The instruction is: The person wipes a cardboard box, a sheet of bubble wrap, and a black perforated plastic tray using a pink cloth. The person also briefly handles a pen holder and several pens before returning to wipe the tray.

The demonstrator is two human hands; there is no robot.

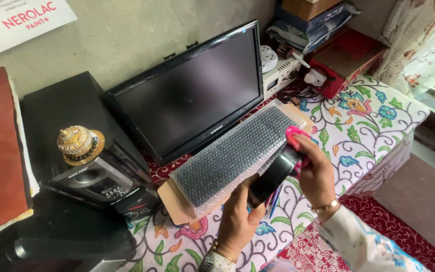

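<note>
My left hand (237,219) grips the lower end of a black cylindrical bottle (273,175), held tilted over the table. My right hand (315,171) is closed on the bottle's upper end, fingers around a bright pink cap (294,135). Just beyond the bottle lies a keyboard wrapped in bubble wrap (235,151) on a brown cardboard sheet (172,201). A thin blue pen-like thing (276,197) shows under the bottle.
A black flat monitor (192,93) stands against the wall behind the keyboard. A black speaker (84,146) with a golden ornament (78,142) sits at left. The floral embroidered tablecloth (363,126) covers the table; boxes and a white socket device (283,70) are stacked at back right.
</note>
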